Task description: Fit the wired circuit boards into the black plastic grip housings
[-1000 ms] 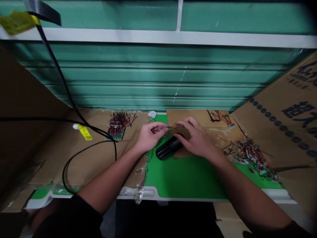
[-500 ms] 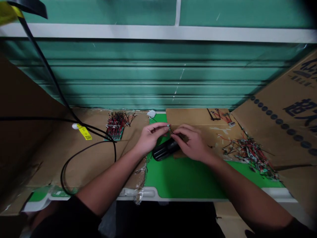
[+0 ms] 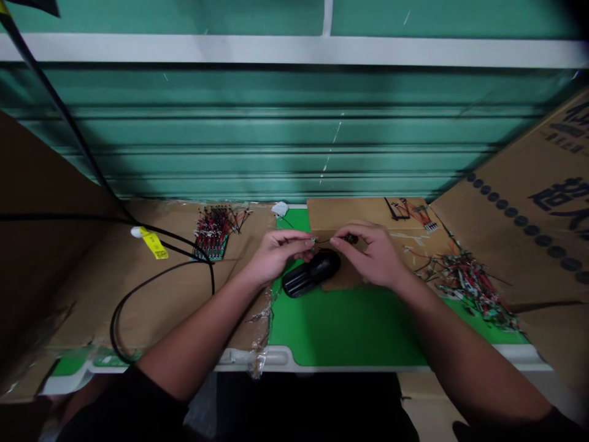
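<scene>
A green wall (image 3: 257,129) stands at the far side, and a big cardboard box (image 3: 519,239) leans in on the right. Our table (image 3: 359,331) is green, with a brown cardboard sheet (image 3: 161,301) on its left. A messy heap of wires (image 3: 478,285) lies on the right.

Our left hand (image 3: 273,255) and right hand (image 3: 372,255) meet over the middle. A black thing with a ridged end (image 3: 317,270) lies just below them. On the left sits a green board (image 3: 211,236) full of red and black wires.

The thin wire (image 3: 324,240) is up in the air between our hands. Our left finger and thumb pinch its end, by a tiny green bit (image 3: 313,240). Our right finger and thumb pinch it too.

To do this well, we think we should pinch softly, hold the left end steady, and never yank, because such a thin wire could snap.

The box has big dark Chinese letters; one says 超, but others are blurry or cut off. The yellow tag (image 3: 154,244) on the left has print too small to read.
</scene>
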{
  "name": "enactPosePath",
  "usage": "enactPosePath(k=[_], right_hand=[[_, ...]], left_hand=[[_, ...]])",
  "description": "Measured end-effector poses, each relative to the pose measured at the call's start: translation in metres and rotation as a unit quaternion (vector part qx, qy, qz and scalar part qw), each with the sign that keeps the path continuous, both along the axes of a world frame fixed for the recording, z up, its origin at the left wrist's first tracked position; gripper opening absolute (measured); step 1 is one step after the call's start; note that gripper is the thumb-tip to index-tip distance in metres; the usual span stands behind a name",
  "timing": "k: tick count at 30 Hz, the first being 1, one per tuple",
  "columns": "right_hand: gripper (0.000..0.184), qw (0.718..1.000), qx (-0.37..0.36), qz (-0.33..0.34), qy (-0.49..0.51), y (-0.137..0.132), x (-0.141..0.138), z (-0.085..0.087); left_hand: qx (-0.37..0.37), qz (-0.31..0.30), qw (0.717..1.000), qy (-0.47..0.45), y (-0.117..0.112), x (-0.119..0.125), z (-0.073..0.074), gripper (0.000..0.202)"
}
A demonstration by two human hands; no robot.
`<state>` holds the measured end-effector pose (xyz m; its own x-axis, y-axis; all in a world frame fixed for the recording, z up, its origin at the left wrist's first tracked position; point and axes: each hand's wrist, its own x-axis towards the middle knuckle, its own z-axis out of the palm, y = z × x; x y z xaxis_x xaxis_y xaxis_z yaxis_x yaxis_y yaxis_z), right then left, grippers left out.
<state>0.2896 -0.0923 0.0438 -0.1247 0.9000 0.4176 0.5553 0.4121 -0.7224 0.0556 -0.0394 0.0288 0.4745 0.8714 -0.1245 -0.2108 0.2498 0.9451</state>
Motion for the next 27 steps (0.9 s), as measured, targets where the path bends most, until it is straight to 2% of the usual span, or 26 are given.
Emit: enactPosePath(k=[4, 8, 11, 14, 20, 27], right_hand=[[0.012, 0.998, 0.041, -0.054, -0.007, 0.000, -0.003, -0.003], [0.023, 0.984, 0.123, -0.119, -0.056, -0.007, -0.014, -0.003], [0.016, 0.981, 0.150, -0.071, -0.098, -0.010, -0.019, -0.006], [0.018, 0.980, 0.150, -0.033, -0.129, -0.009, -0.019, -0.012], [0.016, 0.978, 0.146, -0.036, -0.144, -0.007, -0.012, -0.009], [0.016, 0.969, 0.155, 0.000, -0.193, -0.004, -0.009, -0.004]], left_hand=[[-0.035, -0.007, 0.999, -0.015, 0.000, 0.001, 0.000, 0.032], [-0.056, 0.044, 0.997, -0.022, 0.001, 0.003, -0.001, 0.035], [-0.067, 0.063, 0.995, -0.031, 0.002, 0.004, -0.001, 0.037], [-0.068, 0.063, 0.995, -0.032, 0.001, 0.004, 0.000, 0.037], [-0.058, 0.055, 0.996, -0.026, 0.001, 0.005, -0.001, 0.036], [-0.052, 0.048, 0.997, -0.024, -0.002, 0.006, 0.002, 0.035]])
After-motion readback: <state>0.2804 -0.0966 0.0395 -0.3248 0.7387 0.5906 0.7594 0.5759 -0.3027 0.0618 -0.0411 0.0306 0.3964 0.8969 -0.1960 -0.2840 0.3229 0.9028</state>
